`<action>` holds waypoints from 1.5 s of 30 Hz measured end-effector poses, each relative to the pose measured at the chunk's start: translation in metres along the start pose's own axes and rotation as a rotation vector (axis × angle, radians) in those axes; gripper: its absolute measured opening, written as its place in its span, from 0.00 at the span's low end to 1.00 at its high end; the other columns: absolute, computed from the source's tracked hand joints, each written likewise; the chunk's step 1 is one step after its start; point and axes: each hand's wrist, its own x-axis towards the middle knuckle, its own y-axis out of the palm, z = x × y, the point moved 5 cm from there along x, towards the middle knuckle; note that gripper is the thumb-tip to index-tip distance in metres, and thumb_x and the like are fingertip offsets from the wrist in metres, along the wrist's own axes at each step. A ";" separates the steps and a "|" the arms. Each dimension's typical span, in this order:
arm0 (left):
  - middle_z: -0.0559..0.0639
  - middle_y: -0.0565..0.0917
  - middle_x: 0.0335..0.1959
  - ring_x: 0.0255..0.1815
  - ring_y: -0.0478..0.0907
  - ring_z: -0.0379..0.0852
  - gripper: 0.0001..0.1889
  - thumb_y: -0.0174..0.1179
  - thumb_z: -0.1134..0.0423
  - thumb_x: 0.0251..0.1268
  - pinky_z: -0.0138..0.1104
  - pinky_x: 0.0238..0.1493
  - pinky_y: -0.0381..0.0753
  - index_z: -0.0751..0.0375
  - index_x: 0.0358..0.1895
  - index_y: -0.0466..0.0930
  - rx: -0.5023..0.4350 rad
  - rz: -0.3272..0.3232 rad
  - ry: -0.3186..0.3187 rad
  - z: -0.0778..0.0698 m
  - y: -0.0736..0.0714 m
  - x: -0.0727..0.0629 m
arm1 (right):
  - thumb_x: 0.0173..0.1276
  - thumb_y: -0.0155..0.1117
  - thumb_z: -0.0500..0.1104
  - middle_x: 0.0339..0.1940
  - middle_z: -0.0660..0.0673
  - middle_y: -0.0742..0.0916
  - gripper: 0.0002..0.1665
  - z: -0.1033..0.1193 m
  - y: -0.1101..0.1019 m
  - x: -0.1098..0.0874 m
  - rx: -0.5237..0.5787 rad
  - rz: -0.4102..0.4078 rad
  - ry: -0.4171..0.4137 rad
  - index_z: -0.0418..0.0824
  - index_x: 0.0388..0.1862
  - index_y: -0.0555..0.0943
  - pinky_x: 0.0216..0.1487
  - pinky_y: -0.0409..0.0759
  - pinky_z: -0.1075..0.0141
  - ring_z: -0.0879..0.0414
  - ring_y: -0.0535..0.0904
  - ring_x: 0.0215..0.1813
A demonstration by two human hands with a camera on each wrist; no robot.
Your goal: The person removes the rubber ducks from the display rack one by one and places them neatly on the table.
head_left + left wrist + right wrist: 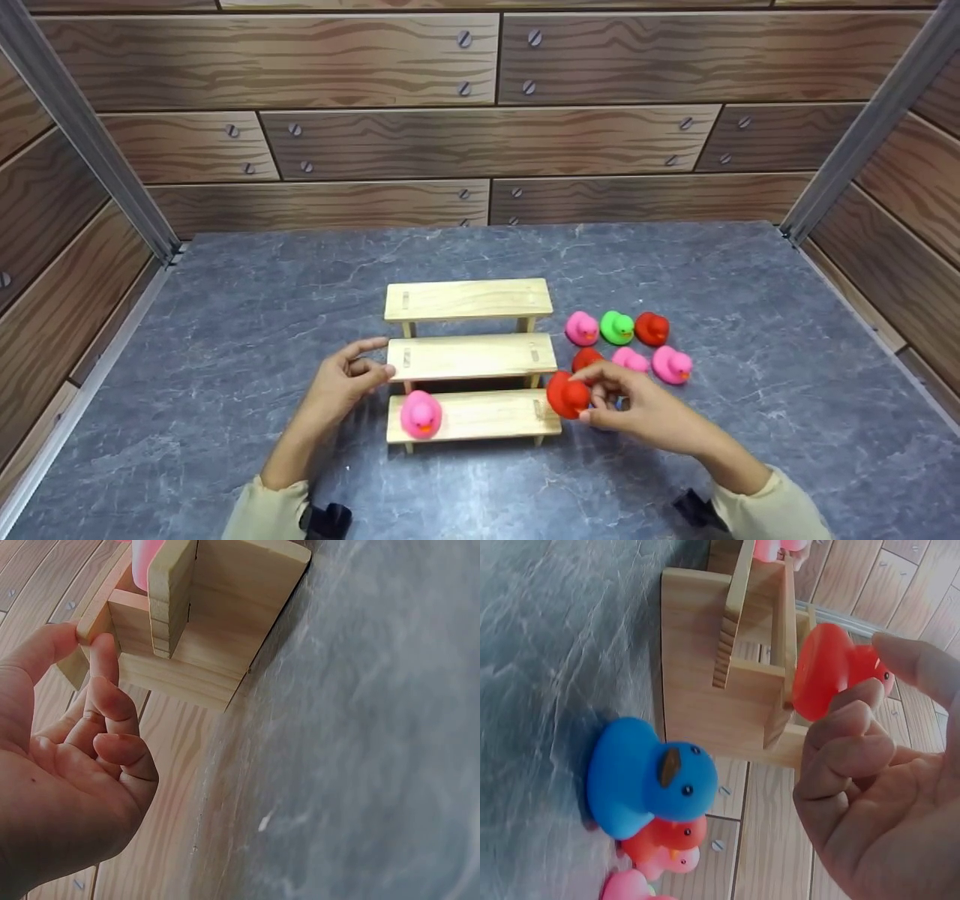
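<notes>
A three-step wooden rack point(469, 358) stands on the table. At its left end, my left hand point(341, 382) pinches the edge of the middle step point(96, 619) between thumb and forefinger. My right hand point(637, 405) holds a red rubber duck point(568, 395) by thumb and fingertips, beside the right end of the bottom step. In the right wrist view this red duck point(826, 671) appears near the rack's edge. A pink rubber duck point(421, 415) sits on the left part of the bottom step. Below the right hand, a blue rubber duck point(649, 780) is on the table, mostly hidden in the head view.
Right of the rack, more rubber ducks stand in rows: a pink one point(582, 328), a green one point(617, 328) and a red one point(652, 328) behind, with another pink duck point(672, 365) in front. Wood-patterned walls point(375, 142) enclose the grey marbled table point(262, 300).
</notes>
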 end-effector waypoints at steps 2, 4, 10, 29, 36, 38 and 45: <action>0.41 0.78 0.21 0.23 0.70 0.36 0.27 0.63 0.73 0.56 0.27 0.26 0.66 0.69 0.61 0.71 -0.006 -0.003 0.000 0.000 0.000 0.000 | 0.64 0.67 0.42 0.30 0.50 0.74 0.21 0.000 -0.002 -0.002 -0.003 0.008 -0.004 0.35 0.53 0.76 0.30 0.68 0.72 0.65 0.70 0.32; 0.41 0.79 0.21 0.23 0.71 0.36 0.27 0.63 0.73 0.56 0.27 0.26 0.66 0.69 0.61 0.71 -0.007 -0.003 0.002 0.000 0.000 0.000 | 0.64 0.67 0.42 0.31 0.50 0.75 0.21 0.000 -0.004 -0.004 -0.003 0.011 0.001 0.36 0.53 0.76 0.31 0.69 0.71 0.65 0.70 0.32; 0.41 0.79 0.22 0.25 0.73 0.38 0.27 0.63 0.73 0.56 0.28 0.28 0.68 0.69 0.62 0.71 0.001 0.001 0.001 0.000 0.000 0.000 | 0.64 0.66 0.42 0.31 0.50 0.75 0.22 -0.003 -0.011 -0.010 0.000 0.019 0.023 0.34 0.54 0.75 0.30 0.70 0.72 0.65 0.70 0.32; 0.41 0.80 0.22 0.24 0.72 0.37 0.28 0.64 0.71 0.56 0.28 0.29 0.69 0.69 0.62 0.71 0.025 0.007 0.005 -0.001 0.000 0.000 | 0.66 0.65 0.40 0.33 0.48 0.75 0.21 -0.017 -0.040 -0.028 -0.037 0.019 0.030 0.34 0.55 0.75 0.32 0.70 0.71 0.64 0.70 0.35; 0.41 0.81 0.23 0.25 0.72 0.37 0.27 0.64 0.70 0.57 0.28 0.29 0.69 0.68 0.62 0.71 0.039 0.007 0.004 0.001 -0.001 0.001 | 0.65 0.64 0.37 0.33 0.51 0.76 0.19 -0.024 -0.049 -0.030 -0.039 0.008 -0.032 0.34 0.54 0.76 0.33 0.72 0.71 0.65 0.72 0.35; 0.41 0.81 0.23 0.24 0.72 0.37 0.27 0.64 0.71 0.56 0.28 0.29 0.69 0.68 0.62 0.71 0.038 0.003 0.001 0.001 -0.001 0.001 | 0.65 0.64 0.37 0.33 0.51 0.76 0.18 -0.026 -0.051 -0.030 -0.033 0.012 -0.034 0.34 0.53 0.76 0.33 0.72 0.71 0.65 0.72 0.35; 0.42 0.80 0.23 0.24 0.71 0.38 0.27 0.65 0.71 0.56 0.28 0.28 0.69 0.68 0.61 0.72 0.037 -0.007 -0.002 0.000 -0.001 0.001 | 0.66 0.64 0.39 0.35 0.49 0.76 0.18 -0.036 -0.060 -0.032 -0.041 0.044 0.012 0.35 0.52 0.76 0.35 0.74 0.71 0.65 0.73 0.36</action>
